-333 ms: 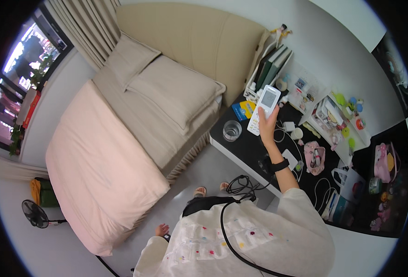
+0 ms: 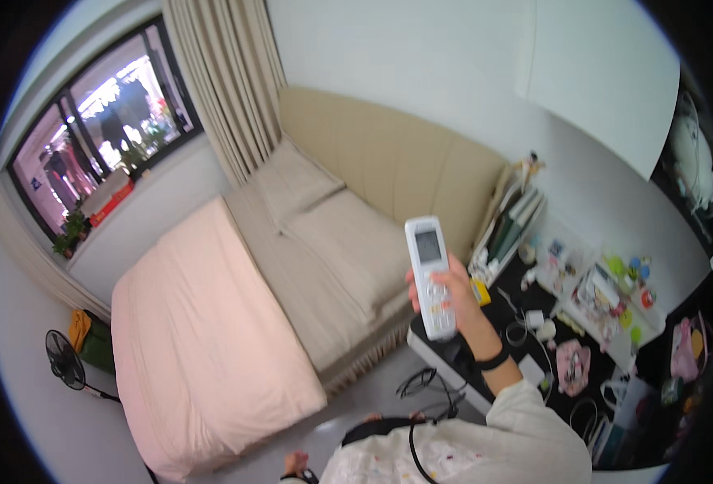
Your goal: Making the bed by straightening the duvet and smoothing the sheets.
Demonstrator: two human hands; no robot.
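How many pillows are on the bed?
2: one pillow nearer the curtain, another pillow nearer the desk. Any under the pink cover would be hidden.

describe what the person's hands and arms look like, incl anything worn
The right hand is ungloved, with a black wristband and a loose off-white sleeve. The left hand is ungloved too, with a dark band too small to make out further.

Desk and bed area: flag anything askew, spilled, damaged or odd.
The black cable beside the desk bunches in loose loops, untidy rather than neatly coiled. No spill or damage shows; the remote in the right hand looks intact, though blur hides detail.
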